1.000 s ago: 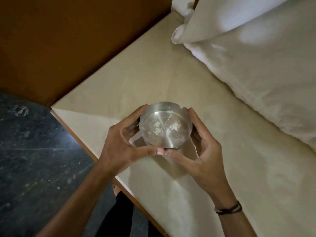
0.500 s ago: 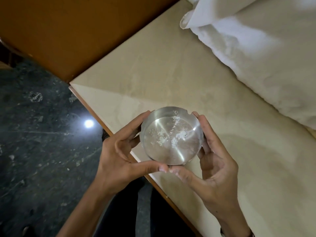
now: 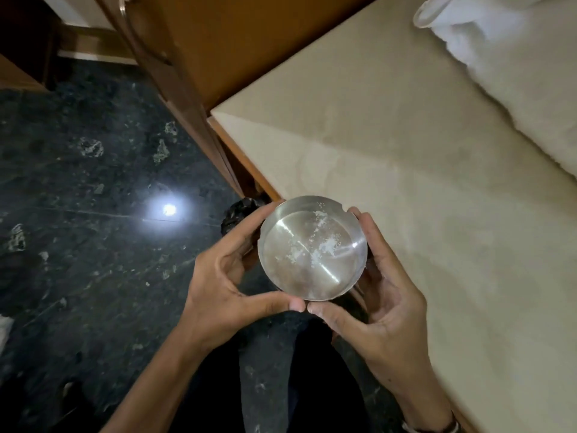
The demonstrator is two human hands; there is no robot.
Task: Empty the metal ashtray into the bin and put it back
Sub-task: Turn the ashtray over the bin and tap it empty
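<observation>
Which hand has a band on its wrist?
The right hand, holding the metal ashtray from the bed side, shows a dark wristband; the left hand wrist is bare.

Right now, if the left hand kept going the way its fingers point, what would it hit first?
The metal ashtray, which the left hand already cups from one side. Beyond it waits the right hand on the opposite rim.

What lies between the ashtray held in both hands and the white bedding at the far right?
In the head view, only bare beige surface lies between the ashtray and the white bedding.
</observation>
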